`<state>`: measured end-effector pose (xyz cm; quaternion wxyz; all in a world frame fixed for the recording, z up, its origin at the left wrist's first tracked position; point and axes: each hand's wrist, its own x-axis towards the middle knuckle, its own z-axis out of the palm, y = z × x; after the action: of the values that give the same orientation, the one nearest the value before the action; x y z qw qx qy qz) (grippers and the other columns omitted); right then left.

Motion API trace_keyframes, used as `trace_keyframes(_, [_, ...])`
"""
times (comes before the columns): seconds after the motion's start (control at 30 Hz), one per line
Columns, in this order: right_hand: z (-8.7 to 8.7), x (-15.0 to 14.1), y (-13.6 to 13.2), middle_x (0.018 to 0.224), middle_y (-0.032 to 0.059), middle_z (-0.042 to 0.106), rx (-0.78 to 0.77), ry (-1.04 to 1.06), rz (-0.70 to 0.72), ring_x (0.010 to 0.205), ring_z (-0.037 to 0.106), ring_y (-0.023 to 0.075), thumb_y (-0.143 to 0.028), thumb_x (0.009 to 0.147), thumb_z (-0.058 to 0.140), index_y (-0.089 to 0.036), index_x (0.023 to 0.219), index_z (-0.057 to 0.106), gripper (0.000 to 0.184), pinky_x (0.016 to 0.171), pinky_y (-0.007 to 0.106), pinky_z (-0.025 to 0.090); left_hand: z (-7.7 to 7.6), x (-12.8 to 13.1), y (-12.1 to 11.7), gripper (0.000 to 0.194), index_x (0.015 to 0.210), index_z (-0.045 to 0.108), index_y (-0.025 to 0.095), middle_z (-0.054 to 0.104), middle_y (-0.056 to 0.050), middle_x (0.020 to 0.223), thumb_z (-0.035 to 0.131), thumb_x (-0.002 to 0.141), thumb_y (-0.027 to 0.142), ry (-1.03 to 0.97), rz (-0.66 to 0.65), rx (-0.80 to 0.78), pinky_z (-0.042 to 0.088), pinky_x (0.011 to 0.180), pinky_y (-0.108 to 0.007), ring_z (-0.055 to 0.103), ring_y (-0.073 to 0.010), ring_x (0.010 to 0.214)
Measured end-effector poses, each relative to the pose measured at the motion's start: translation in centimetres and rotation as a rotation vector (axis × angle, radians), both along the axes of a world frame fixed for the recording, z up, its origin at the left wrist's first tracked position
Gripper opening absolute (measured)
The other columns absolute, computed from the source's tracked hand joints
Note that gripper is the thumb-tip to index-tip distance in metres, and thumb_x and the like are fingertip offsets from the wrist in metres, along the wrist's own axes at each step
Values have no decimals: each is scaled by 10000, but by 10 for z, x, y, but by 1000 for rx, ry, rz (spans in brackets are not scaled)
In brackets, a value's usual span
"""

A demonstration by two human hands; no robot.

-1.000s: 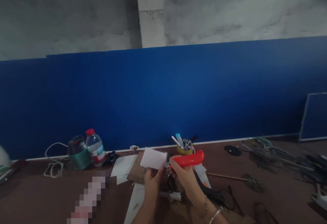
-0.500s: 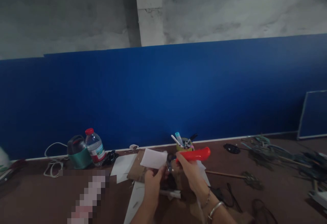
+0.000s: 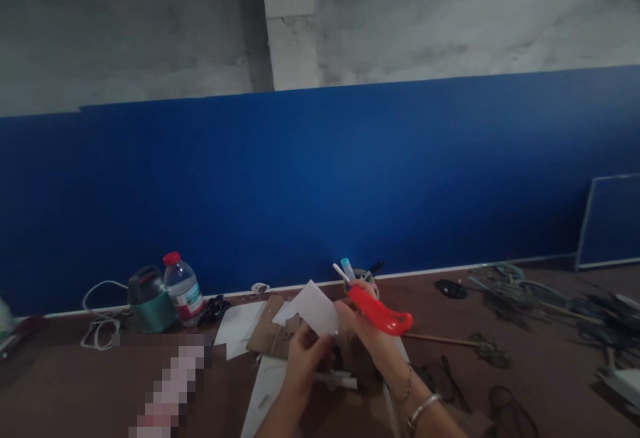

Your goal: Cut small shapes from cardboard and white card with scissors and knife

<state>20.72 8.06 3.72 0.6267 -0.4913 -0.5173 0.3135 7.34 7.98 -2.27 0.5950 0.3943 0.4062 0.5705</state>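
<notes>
My left hand pinches a small white paper piece and holds it up above the brown table. My right hand, with bracelets on the wrist, is closed round red-handled scissors just right of the paper; the handle slants down to the right and the blades are hidden behind the hands. Under both hands lie brown cardboard and white sheets. A yellow cup of pens stands right behind the scissors.
A water bottle with a red cap, a green container and a white cable stand at the left by the blue partition. Tangled cords and ropes cover the right side. A blurred patch lies front left.
The red scissor handle has tipped from level to slanting down to the right. The white paper has turned and risen slightly in my left hand. The view has shifted a little.
</notes>
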Motion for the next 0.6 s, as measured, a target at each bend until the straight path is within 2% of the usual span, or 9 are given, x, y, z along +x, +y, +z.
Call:
trace_keyframes(0.13, [-1,-2,2,722,-35,578,-79,-3,99,709,563,184,-294,623,679,-249,925,592,318,679,300,482,1,0,-2,440,774,645,129,601,16,529,811,523,450,-30,-81,15,359,403,-199,490,-88,415])
trace_keyframes(0.27, [-1,-2,3,807,-12,620,-121,46,102,792,583,209,-273,607,691,-245,885,610,291,719,310,492,1,-1,-3,384,709,627,128,605,11,534,815,537,416,-66,-112,-1,345,413,-191,482,-78,425])
trace_keyframes(0.37, [0,-2,1,829,-4,646,-177,171,158,781,602,210,-298,590,720,-227,828,622,267,717,311,501,1,0,-4,370,689,621,127,612,6,539,814,541,406,-90,-147,-8,332,406,-187,475,-73,416])
trace_keyframes(0.6, [-2,-2,0,718,0,669,-281,431,292,704,630,213,-248,519,779,-203,753,615,289,643,299,504,6,-2,-7,358,734,648,111,624,-9,564,821,551,366,-123,-197,-17,346,419,-189,462,-62,411])
